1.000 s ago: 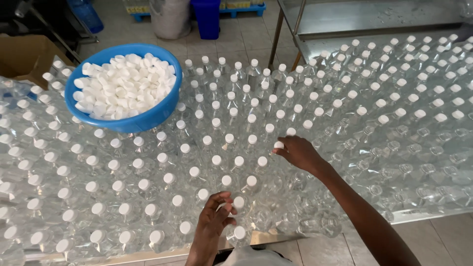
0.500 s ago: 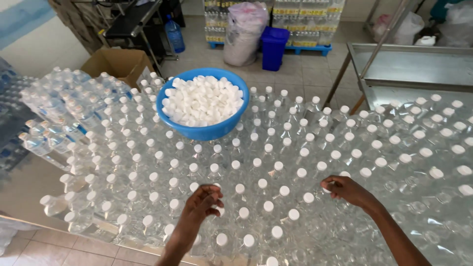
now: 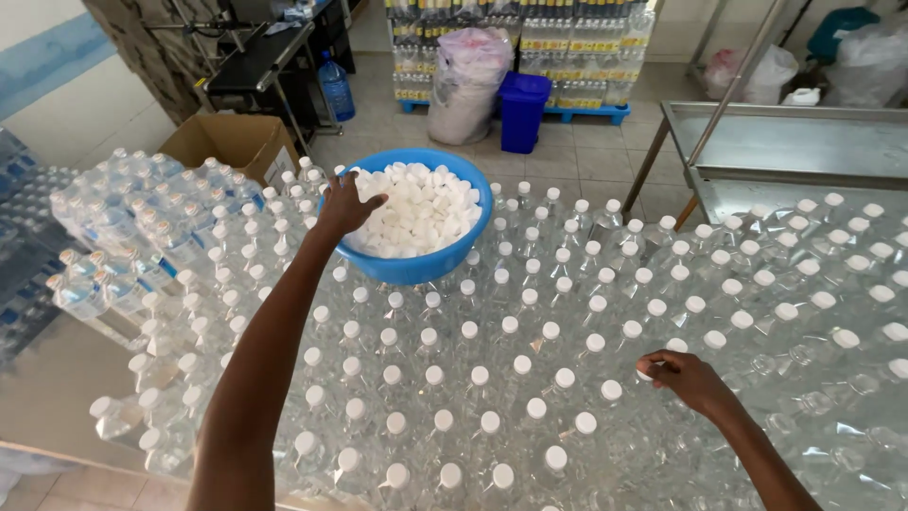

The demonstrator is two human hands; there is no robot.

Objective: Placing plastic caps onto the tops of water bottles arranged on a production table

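Observation:
A table is packed with several clear plastic bottles (image 3: 482, 378), most with white caps. On top of them at the back rests a blue bowl (image 3: 416, 268) heaped with loose white caps (image 3: 421, 213). My left hand (image 3: 348, 203) reaches into the bowl's left side, fingers curled down onto the caps. My right hand (image 3: 686, 376) rests at the right on a bottle top, fingers closed over a white cap (image 3: 645, 373).
Shrink-wrapped bottle packs (image 3: 113, 237) lie at the left beside a cardboard box (image 3: 232, 142). A steel table (image 3: 785, 151) stands at the back right. A blue bin (image 3: 523, 112), a filled sack (image 3: 465, 80) and stacked bottle packs line the far wall.
My left hand has left the near bottles and stretched forward into the blue bowl. My right hand has stayed on the bottle tops at the right. The camera has tilted up.

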